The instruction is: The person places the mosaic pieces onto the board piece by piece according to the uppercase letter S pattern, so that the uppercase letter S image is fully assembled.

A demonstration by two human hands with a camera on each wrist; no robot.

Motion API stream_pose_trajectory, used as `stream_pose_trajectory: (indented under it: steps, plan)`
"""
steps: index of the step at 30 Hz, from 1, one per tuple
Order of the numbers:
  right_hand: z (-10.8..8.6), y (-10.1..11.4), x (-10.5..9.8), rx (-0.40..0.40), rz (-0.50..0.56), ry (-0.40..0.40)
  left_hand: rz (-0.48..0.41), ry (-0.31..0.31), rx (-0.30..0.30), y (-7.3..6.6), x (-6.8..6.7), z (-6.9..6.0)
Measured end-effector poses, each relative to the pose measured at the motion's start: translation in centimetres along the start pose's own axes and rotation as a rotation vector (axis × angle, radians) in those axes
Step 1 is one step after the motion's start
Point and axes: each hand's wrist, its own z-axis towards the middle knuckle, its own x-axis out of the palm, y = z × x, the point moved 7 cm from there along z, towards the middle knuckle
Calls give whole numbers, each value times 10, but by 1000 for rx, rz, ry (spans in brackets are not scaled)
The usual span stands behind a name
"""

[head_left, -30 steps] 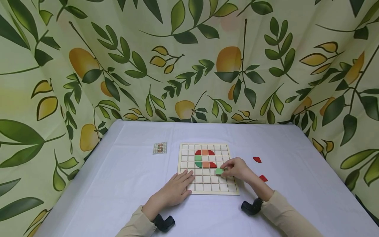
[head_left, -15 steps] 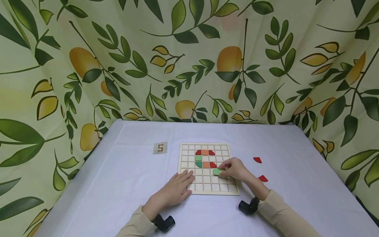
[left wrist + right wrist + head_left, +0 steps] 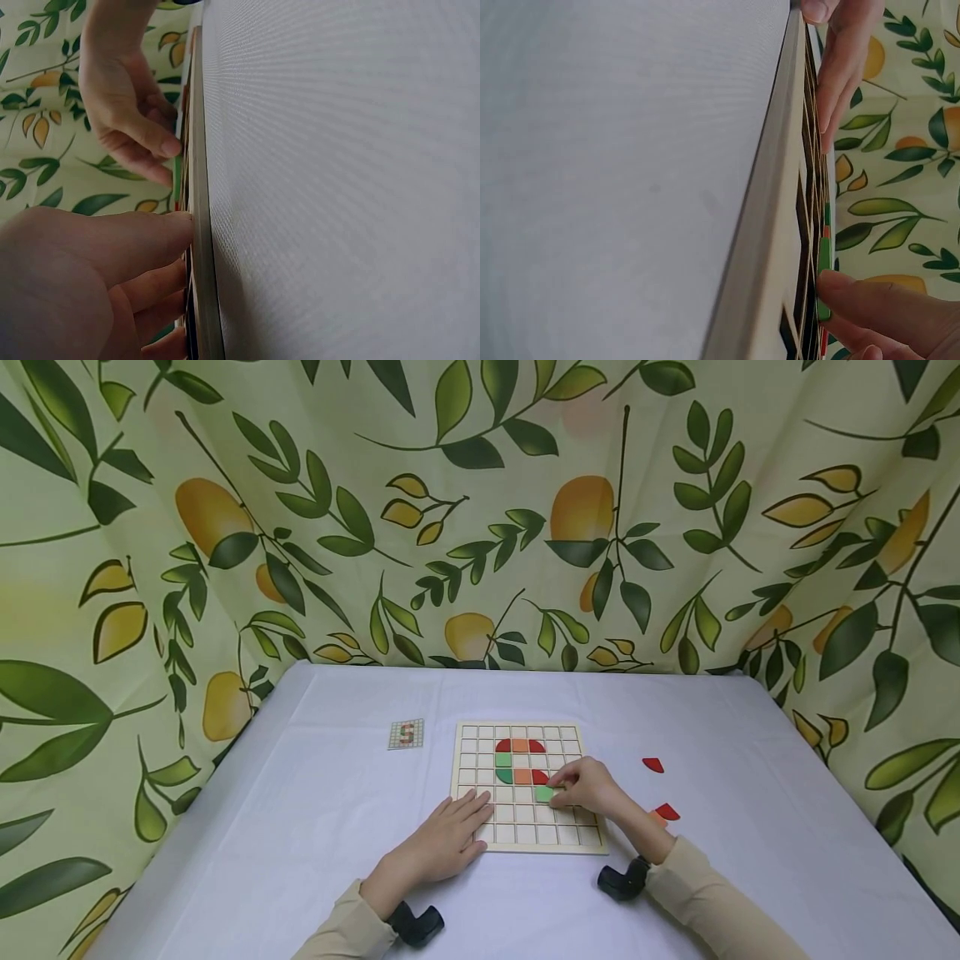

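A wooden grid board (image 3: 525,836) lies on the white table, with red, orange and green tiles set in its cells in a curved figure. My right hand (image 3: 588,789) pinches a light green square tile (image 3: 543,794) by its right side, just below the red tile (image 3: 539,777) at the figure's lower right. In the right wrist view, the thumb and a finger are at the edge of the green tile (image 3: 824,270). My left hand (image 3: 442,839) rests flat with straight fingers on the board's left edge; in the left wrist view its thumb (image 3: 142,244) lies against the board's edge.
A small card (image 3: 406,734) with a grid picture lies left of the board. Right of it are a red tile (image 3: 653,765) and another red tile (image 3: 667,812), with an orange tile (image 3: 658,819) partly behind the right forearm. A patterned curtain (image 3: 480,527) hangs behind.
The right hand has slid the green tile slightly left, to below the red tile. More of the orange tile beside the forearm shows. The left hand has stayed in place.
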Motion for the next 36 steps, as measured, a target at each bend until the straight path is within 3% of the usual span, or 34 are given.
stream_pose_trajectory:
  steps: [13,36]
  plan:
    - [2,-1,3,36,6,-1,0,6,-19,3,2,2]
    - [3,2,2,8,31,9,-9,11,-8,0,1,0]
